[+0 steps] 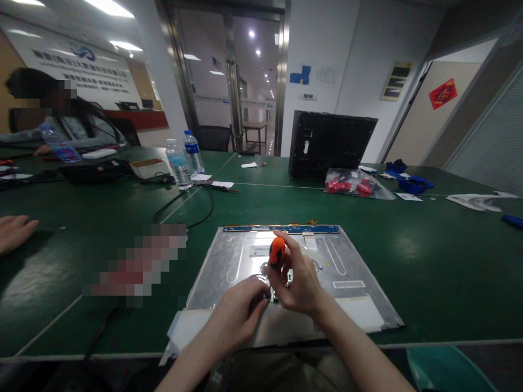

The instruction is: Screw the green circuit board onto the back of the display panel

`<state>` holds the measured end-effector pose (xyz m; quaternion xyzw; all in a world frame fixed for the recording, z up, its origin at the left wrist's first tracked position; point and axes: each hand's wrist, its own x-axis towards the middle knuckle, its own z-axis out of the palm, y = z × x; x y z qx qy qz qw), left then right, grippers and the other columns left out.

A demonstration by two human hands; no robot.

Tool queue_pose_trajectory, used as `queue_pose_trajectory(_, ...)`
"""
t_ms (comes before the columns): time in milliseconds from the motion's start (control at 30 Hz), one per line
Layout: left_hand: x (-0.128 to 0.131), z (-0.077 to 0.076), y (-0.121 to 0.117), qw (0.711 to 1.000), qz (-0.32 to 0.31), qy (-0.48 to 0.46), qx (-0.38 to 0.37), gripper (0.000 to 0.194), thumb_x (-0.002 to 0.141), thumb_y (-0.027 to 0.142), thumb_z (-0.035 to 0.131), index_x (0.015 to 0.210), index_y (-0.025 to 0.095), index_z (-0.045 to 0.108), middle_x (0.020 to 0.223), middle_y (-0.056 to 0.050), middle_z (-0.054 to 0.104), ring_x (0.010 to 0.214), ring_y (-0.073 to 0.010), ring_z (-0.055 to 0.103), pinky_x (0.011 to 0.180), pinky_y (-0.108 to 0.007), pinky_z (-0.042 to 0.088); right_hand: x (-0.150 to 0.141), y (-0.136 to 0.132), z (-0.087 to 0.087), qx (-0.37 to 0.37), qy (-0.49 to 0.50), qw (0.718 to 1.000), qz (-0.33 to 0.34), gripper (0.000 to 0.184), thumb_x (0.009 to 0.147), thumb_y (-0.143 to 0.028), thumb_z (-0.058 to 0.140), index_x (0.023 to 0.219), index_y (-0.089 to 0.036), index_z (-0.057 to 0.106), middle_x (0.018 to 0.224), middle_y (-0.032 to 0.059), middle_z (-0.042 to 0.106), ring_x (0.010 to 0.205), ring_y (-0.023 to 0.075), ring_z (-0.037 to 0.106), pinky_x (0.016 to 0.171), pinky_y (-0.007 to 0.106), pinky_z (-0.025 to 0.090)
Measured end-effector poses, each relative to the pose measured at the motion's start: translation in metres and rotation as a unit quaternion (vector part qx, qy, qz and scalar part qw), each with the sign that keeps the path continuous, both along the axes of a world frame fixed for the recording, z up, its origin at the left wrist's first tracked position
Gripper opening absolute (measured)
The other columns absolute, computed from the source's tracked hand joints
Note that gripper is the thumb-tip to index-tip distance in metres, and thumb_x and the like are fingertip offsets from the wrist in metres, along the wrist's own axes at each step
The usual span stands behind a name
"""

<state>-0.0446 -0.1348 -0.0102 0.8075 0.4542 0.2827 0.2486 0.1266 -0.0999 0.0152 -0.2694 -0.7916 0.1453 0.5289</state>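
A silver display panel (pixel 220 261) lies flat on the green table in front of me, with a narrow blue circuit board (pixel 281 229) along its far edge. My right hand (pixel 300 277) grips an orange and black screwdriver (pixel 277 251), held roughly upright over the panel's middle. Close beside it, my left hand (pixel 241 305) is closed, fingertips near the screwdriver's lower end. Small metallic parts show between the hands, but my fingers hide the screwdriver's tip and whatever the left fingers pinch. Whitish strips (pixel 355 311) run along the panel's near side.
Behind the panel stand a black monitor-like casing (pixel 330 144) and a plastic bag of red parts (pixel 355 185). Water bottles (pixel 178 163) and a black cable (pixel 212 204) are at left. Another person's hand (pixel 16 231) rests at the left edge. Blue trays (pixel 412 184) sit back right.
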Motion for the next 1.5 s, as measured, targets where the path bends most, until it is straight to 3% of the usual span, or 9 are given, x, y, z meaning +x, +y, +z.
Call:
queue_pose_trajectory(467, 0.001, 0.001, -0.001, 1.0, 0.011, 0.01, -0.006, 0.014, 0.087, 0.021, 0.047, 0.085, 0.019, 0.061, 0.081, -0.005, 0.066, 0.072, -0.0209, 0.06, 0.067, -0.03, 0.046, -0.003, 0.001, -0.002, 0.007, 0.011, 1.0, -0.001, 0.059, 0.09, -0.02, 0.054, 0.143, -0.021, 0.028, 0.07, -0.0062, 0.052, 0.047, 0.0075, 0.046, 0.046, 0.017, 0.039)
queue_pose_trajectory(900, 0.001, -0.001, -0.001, 1.0, 0.006, 0.012, -0.004, 0.017, 0.085, 0.017, 0.046, 0.087, 0.019, 0.063, 0.084, -0.006, 0.068, 0.075, -0.0211, 0.061, 0.068, -0.031, 0.045, -0.004, 0.004, -0.004, 0.002, 0.006, 0.999, -0.032, 0.061, 0.09, -0.031, 0.061, 0.141, -0.023, 0.029, 0.07, -0.0071, 0.051, 0.05, 0.0079, 0.046, 0.047, 0.016, 0.04)
queue_pose_trajectory(1267, 0.003, 0.006, -0.003, 0.999, 0.028, 0.035, 0.015, 0.013, 0.084, 0.018, 0.046, 0.081, 0.02, 0.059, 0.078, -0.004, 0.065, 0.071, -0.0204, 0.06, 0.063, -0.029, 0.042, 0.001, 0.003, -0.001, 0.036, 0.073, 0.995, -0.05, 0.061, 0.091, -0.028, 0.061, 0.142, -0.023, 0.029, 0.068, -0.008, 0.048, 0.049, 0.0079, 0.044, 0.044, 0.016, 0.039)
queue_pose_trajectory(1500, 0.002, 0.004, -0.004, 0.999, 0.032, 0.033, 0.003, 0.014, 0.084, 0.018, 0.046, 0.09, 0.02, 0.059, 0.078, -0.004, 0.066, 0.07, -0.0193, 0.06, 0.064, -0.029, 0.042, 0.009, 0.007, 0.004, 0.027, 0.107, 0.991, -0.08, 0.057, 0.09, -0.028, 0.062, 0.138, -0.023, 0.032, 0.07, -0.0068, 0.05, 0.05, 0.0079, 0.048, 0.044, 0.016, 0.042)
